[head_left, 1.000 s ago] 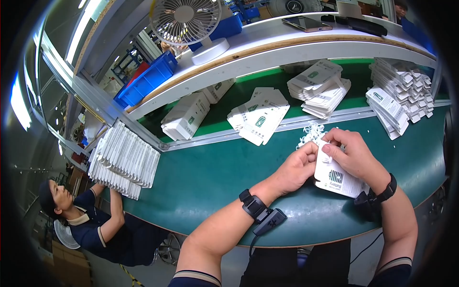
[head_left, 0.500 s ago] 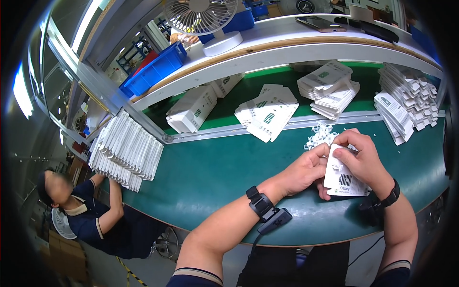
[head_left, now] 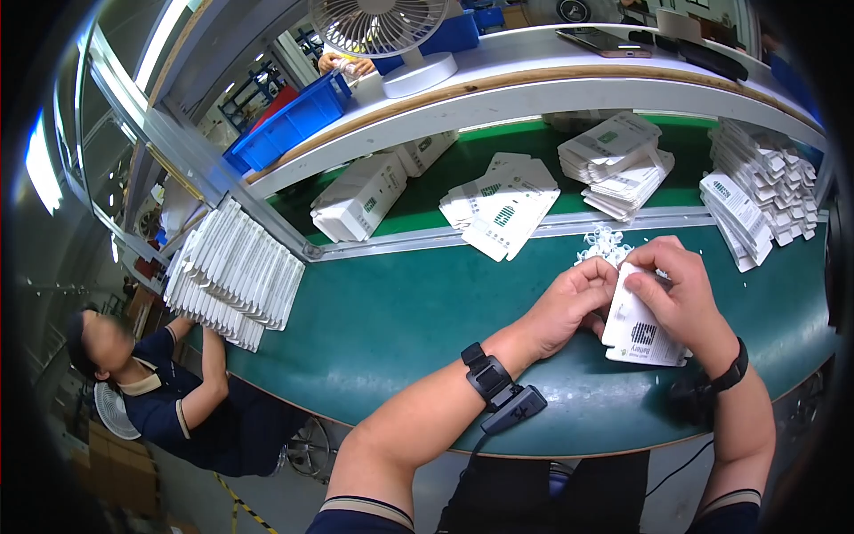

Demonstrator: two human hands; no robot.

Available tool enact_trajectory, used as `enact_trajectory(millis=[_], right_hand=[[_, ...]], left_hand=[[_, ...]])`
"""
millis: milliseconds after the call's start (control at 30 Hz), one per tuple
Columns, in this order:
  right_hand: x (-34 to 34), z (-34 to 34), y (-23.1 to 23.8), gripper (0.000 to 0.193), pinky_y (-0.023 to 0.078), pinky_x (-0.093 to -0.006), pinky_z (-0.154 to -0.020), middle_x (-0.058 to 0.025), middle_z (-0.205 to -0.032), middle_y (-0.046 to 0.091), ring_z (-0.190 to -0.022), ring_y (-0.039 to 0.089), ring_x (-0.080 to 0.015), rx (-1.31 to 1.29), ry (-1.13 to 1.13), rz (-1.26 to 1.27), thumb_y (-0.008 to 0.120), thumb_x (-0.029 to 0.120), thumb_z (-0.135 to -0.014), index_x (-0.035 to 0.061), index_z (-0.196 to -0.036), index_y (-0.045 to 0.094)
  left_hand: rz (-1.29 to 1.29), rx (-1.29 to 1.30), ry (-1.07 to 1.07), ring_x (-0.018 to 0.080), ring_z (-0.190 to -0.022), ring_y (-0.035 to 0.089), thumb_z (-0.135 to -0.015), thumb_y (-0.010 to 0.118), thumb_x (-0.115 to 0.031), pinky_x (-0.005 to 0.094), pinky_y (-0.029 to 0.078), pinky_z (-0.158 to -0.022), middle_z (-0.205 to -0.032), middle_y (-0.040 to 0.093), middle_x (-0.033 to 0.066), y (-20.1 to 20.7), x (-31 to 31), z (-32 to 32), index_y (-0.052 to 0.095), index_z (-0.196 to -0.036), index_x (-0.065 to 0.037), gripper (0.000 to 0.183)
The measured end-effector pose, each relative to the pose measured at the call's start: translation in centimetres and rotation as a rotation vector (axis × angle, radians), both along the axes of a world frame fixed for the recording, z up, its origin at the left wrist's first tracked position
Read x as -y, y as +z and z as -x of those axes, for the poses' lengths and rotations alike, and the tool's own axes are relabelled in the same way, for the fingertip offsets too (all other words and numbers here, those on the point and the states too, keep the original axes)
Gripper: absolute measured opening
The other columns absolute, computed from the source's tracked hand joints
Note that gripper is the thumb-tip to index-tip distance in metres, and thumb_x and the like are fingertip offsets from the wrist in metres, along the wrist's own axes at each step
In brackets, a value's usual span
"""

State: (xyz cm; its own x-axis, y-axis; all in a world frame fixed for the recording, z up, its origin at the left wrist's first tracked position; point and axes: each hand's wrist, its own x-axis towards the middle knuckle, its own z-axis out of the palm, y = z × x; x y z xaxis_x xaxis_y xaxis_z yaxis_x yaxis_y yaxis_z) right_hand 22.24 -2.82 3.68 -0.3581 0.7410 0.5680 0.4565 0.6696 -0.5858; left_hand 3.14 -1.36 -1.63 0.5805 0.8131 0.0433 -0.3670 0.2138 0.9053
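White carton [head_left: 633,331] sat right of frame's centre, pinched in right hand [head_left: 683,292], thumb on its face. Left hand [head_left: 567,308] curled at carton's upper-left edge; grip there could not be told. Probably light, stiffish, smooth card, easily creased; best held by side edges.

- This was a factory workshop.
- A long green tabletop [head_left: 400,329] ran beneath a raised shelf [head_left: 507,93].
- Alike white packages stood in bulk stacks [head_left: 240,276].
- A blue plastic bin [head_left: 298,125] and a fan [head_left: 382,25] sat on the shelf.
- A co-worker [head_left: 173,396] wore a dark, pale-edged shirt matching the person's sleeve [head_left: 365,518].
- Strip lights [head_left: 165,49] and black-and-yellow floor tape [head_left: 238,505] showed beyond.
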Motion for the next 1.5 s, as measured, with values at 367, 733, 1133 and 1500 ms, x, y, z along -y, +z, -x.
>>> enact_trajectory(millis=[367, 733, 1133, 1500], right_hand=[[-1.0, -0.2, -0.7, 0.018, 0.048, -0.0332, -0.072, -0.0109, -0.085, 0.067, -0.08, 0.059, -0.0239, -0.005, -0.072, 0.121, 0.067, 0.015, -0.084, 0.0006, -0.095, 0.066], [-1.2, 0.0, -1.2, 0.016, 0.046, -0.035, -0.072, -0.011, -0.082, 0.067, -0.077, 0.058, -0.0264, -0.019, -0.03, 0.092, 0.066, 0.016, -0.085, 0.0016, -0.092, 0.066], [-1.2, 0.2, -1.2, 0.012, 0.047, -0.0339, -0.074, -0.0105, -0.083, 0.067, -0.079, 0.059, -0.0257, 0.056, 0.0, 0.056, 0.065, 0.012, -0.083, 0.0018, -0.089, 0.066], [0.0, 0.2, -0.1, 0.012, 0.046, -0.034, -0.072, -0.0099, -0.078, 0.065, -0.073, 0.059, -0.0247, -0.068, 0.032, 0.032, 0.065, 0.015, -0.084, 0.0034, -0.087, 0.066]], left_hand=[[-0.024, -0.056, -0.101, 0.0104, -0.078, 0.063, -0.099, 0.047, -0.025, 0.0246, 0.053, -0.069, -0.092, 0.064, 0.0045, 0.4, 0.5, 0.1, 0.058, -0.106, -0.005, 0.024], [-0.034, -0.074, -0.104, 0.0101, -0.08, 0.062, -0.096, 0.051, -0.026, 0.0237, 0.052, -0.071, -0.095, 0.064, 0.0041, 0.7, 0.5, 0.0, 0.058, -0.108, -0.005, 0.025], [0.002, -0.09, -0.201, 0.0138, -0.106, 0.06, -0.094, 0.049, -0.018, 0.0307, 0.048, -0.093, -0.118, 0.059, 0.005, 0.2, -0.1, 0.4, 0.048, -0.13, -0.005, 0.039], [0.035, -0.043, -0.081, 0.0139, -0.083, 0.061, -0.093, 0.046, -0.014, 0.0298, 0.053, -0.072, -0.094, 0.058, 0.0054, 0.4, 0.1, 0.4, 0.048, -0.093, -0.008, 0.006]])
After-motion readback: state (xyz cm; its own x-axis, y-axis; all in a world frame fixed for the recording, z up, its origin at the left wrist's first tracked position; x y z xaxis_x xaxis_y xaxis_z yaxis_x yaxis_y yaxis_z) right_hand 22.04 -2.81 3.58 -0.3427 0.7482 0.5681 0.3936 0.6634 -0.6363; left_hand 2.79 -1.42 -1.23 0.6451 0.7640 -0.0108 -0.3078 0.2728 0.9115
